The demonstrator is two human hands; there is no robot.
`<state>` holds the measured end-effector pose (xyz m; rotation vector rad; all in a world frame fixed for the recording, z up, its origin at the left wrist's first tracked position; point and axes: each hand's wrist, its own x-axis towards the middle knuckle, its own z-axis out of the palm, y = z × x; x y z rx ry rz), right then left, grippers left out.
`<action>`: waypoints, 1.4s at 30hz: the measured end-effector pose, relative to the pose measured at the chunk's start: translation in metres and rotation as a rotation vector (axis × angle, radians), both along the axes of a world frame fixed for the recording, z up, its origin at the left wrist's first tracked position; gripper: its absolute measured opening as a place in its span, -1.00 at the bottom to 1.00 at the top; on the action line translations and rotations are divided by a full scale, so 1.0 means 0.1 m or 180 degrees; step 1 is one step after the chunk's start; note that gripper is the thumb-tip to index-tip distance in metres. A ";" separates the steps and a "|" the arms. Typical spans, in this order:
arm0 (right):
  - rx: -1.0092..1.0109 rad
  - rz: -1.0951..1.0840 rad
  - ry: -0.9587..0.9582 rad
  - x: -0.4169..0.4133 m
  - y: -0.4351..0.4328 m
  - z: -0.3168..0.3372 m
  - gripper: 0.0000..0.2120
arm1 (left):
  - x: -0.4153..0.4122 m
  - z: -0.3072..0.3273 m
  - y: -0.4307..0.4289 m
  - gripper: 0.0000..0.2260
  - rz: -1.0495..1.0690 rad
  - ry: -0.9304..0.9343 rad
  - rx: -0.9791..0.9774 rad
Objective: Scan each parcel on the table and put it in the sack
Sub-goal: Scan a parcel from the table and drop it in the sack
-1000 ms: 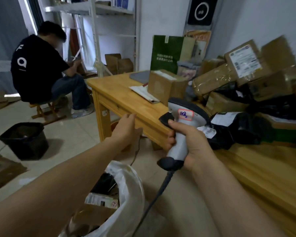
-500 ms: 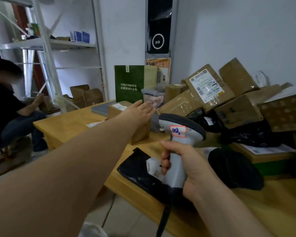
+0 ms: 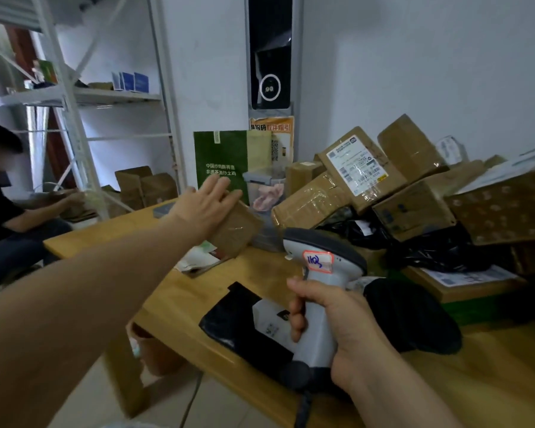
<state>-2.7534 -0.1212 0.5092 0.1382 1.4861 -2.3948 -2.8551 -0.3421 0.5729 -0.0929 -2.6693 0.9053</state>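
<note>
My left hand reaches across the wooden table and lies with straight, spread fingers on the top of a small brown cardboard box, which leans to one side. My right hand grips the handle of a grey barcode scanner with a red-edged label, held above the table's front edge. Under the scanner lies a flat black parcel bag with a white label. A pile of taped cardboard parcels fills the right of the table. The sack is out of view.
A second black bag lies right of the scanner. A white envelope sits under the small box, with a green paper bag behind it. A seated person and a metal shelf are at the left.
My view has lifted from the sack and floor to the table. My left hand has gone from the table's edge out onto the small box, which now leans. My right hand still holds the scanner.
</note>
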 end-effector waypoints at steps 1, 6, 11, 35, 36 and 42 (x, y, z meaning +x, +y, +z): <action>0.0006 -0.0032 0.0005 0.07 0.01 0.01 -0.89 | 0.17 0.00 -0.06 -0.17 -0.0059 0.0224 0.0403; 0.0105 -0.0592 0.0205 0.50 0.18 0.01 -0.85 | 1.09 -0.33 -0.05 -0.03 -0.0918 0.1311 0.2090; 0.0224 -0.1176 0.0354 0.99 0.42 -0.08 -0.73 | 1.96 -0.83 0.44 0.02 -0.1501 0.1532 0.2503; 0.0206 -0.2402 0.0282 2.19 1.39 -0.71 -0.68 | 2.82 -1.26 2.41 -0.33 0.0269 -0.1377 0.8103; 0.0208 -0.2387 0.0271 2.21 1.38 -0.70 -0.65 | 2.81 -1.25 2.39 -0.34 0.0564 -0.1656 0.8383; 0.0329 -0.2192 0.0591 2.33 1.36 -0.64 -0.66 | 2.78 -1.05 2.27 -0.17 0.0735 -0.1578 0.8745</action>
